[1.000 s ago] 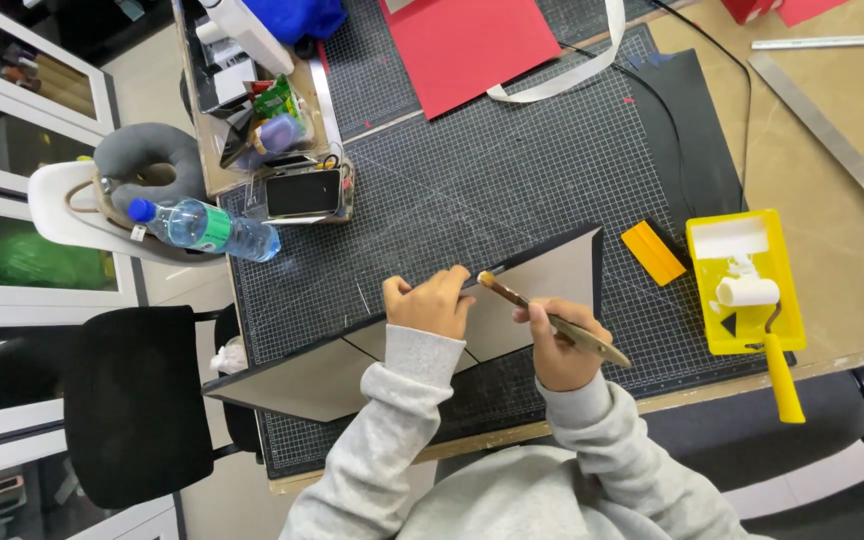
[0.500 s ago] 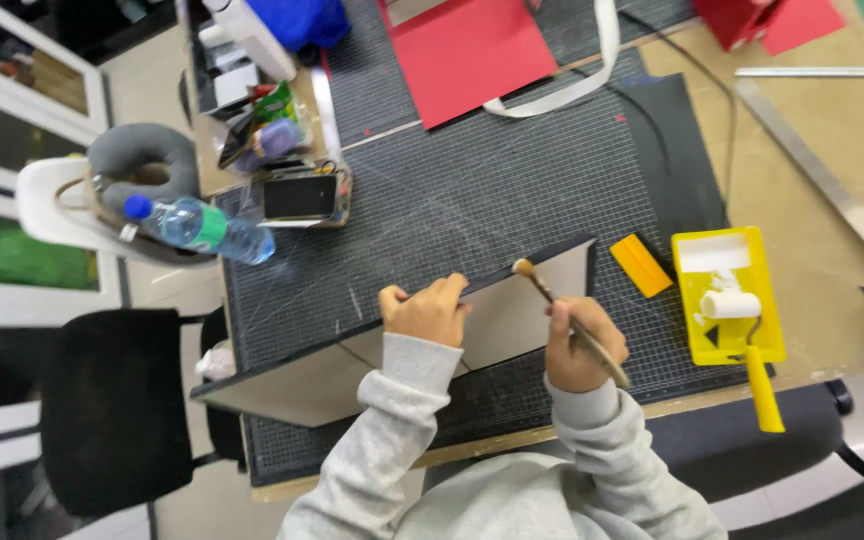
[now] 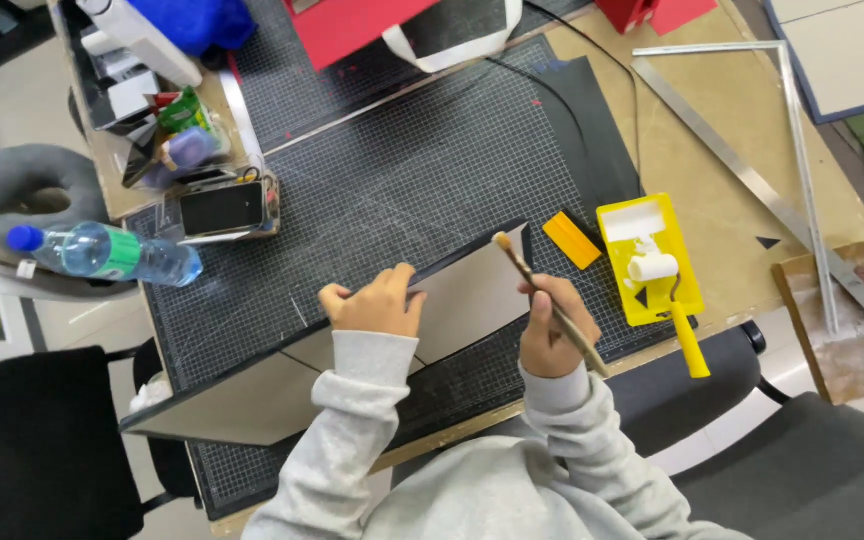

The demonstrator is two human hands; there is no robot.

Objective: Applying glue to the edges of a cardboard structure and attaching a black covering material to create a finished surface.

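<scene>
Open cutting mat (image 3: 402,190) beyond the board (image 3: 452,295); orange block (image 3: 572,240) and yellow paint tray (image 3: 647,255) crowding the right.

Bright, even light from overhead falls on the desk (image 3: 722,200); shadows are soft and faint, there's no harsh glare, and focus is sharp with slight wide-angle stretch at the edges.

Wooden workbench (image 3: 722,200), black office chair (image 3: 32,440) left, grey chair (image 3: 802,460) right, pale floor (image 3: 12,80)

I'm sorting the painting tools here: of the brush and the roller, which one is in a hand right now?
The thin wooden brush, gripped by the right hand over the grey board. The yellow-handled roller lies untouched in its yellow tray.
</scene>
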